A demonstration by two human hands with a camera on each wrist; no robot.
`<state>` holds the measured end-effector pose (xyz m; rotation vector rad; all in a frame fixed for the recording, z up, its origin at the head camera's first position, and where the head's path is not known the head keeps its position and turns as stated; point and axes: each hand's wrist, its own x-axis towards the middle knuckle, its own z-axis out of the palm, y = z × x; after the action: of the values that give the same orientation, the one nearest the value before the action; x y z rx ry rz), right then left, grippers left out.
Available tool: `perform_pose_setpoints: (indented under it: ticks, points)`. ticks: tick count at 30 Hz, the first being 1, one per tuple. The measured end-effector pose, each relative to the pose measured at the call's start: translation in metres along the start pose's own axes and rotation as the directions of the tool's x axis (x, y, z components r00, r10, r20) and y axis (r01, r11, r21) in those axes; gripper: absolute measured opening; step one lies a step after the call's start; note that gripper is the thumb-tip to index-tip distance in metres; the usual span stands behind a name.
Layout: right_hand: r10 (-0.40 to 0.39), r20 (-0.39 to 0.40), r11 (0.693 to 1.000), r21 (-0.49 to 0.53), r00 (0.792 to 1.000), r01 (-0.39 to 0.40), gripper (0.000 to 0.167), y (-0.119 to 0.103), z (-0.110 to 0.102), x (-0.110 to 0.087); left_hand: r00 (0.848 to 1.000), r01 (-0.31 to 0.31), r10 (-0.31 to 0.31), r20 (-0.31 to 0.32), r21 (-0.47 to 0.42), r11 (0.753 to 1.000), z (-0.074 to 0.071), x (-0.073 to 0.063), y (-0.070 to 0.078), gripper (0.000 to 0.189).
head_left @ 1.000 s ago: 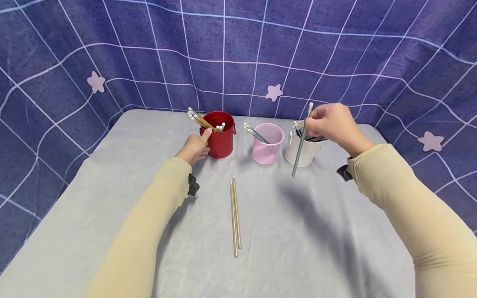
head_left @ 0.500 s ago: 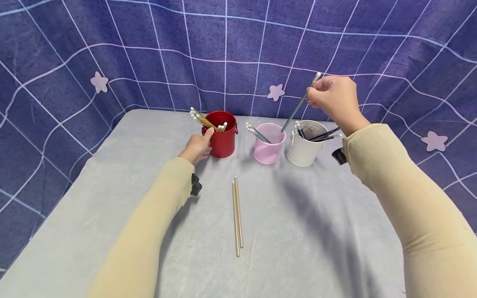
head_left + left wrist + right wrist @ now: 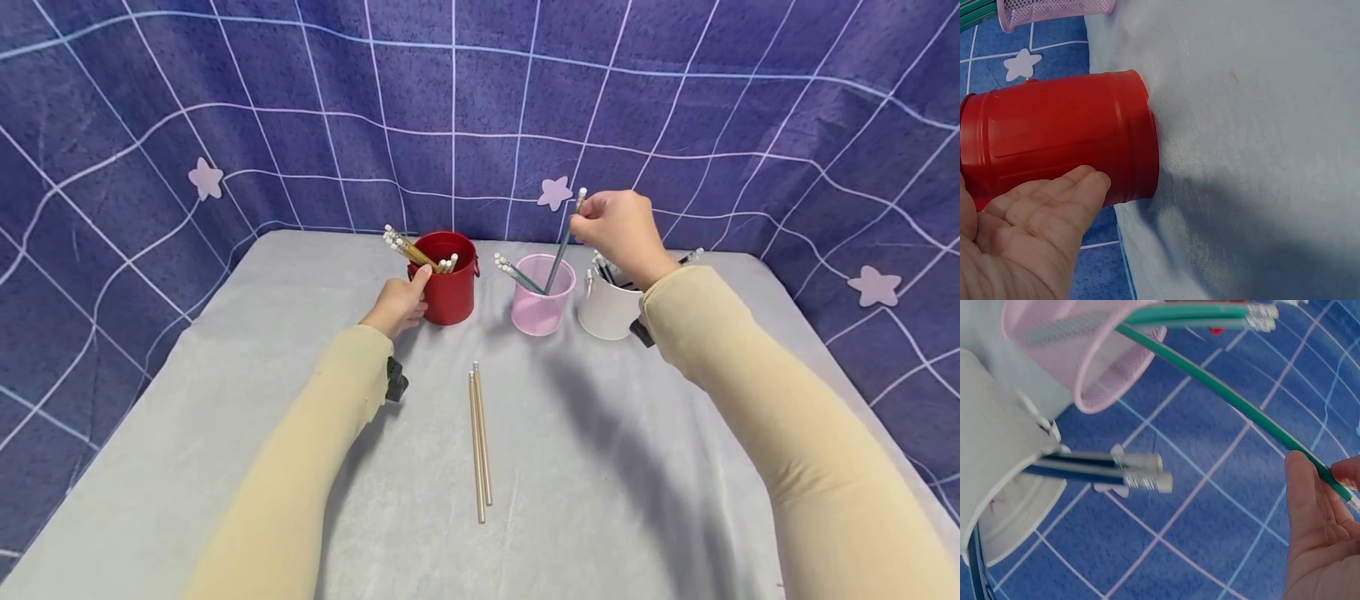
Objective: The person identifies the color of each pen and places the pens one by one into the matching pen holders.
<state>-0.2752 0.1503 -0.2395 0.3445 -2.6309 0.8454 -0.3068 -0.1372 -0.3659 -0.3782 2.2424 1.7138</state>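
My right hand (image 3: 621,232) pinches a green pencil (image 3: 1229,399) close to its white eraser end. The pencil slants down, its lower end inside the pink mesh pencil cup (image 3: 538,315). Several green pencils (image 3: 1191,314) lean out over that cup's left rim. At the left, my left hand (image 3: 400,303) holds a red bucket (image 3: 452,298), thumb at its rim and fingers along the outer wall (image 3: 1054,131). Gold pencils (image 3: 407,246) with white erasers stick out of the red bucket.
A white bucket (image 3: 602,315) with dark blue pencils (image 3: 1085,469) stands right of the pink cup, partly behind my right wrist. Two gold pencils (image 3: 480,450) lie side by side on the grey tabletop (image 3: 600,500). A blue gridded curtain (image 3: 487,92) hangs behind.
My right hand has carried the green pencil leftward from before the white bucket, up, then down into the pink cup. The left hand stays at the red bucket.
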Motion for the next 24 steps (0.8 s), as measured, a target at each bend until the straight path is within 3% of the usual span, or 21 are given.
perform_pose_setpoints:
  ticks: [10,20,24]
  points:
    - [-0.029,0.103,0.992,-0.122,0.994,0.041,0.019,0.011,0.026,-0.007,1.0,0.008,-0.008,-0.001,-0.005,1.0,0.0,0.003,0.0,0.078]
    - [-0.056,0.141,0.991,-0.115,0.988,0.072,0.019,0.023,0.048,-0.014,1.0,0.002,-0.002,-0.003,0.004,1.0,-0.001,0.004,0.0,0.077]
    - [-0.033,0.158,0.994,-0.099,0.987,0.049,0.014,0.025,0.053,-0.016,1.0,0.0,0.0,-0.005,-0.001,1.0,0.0,0.003,0.0,0.076]
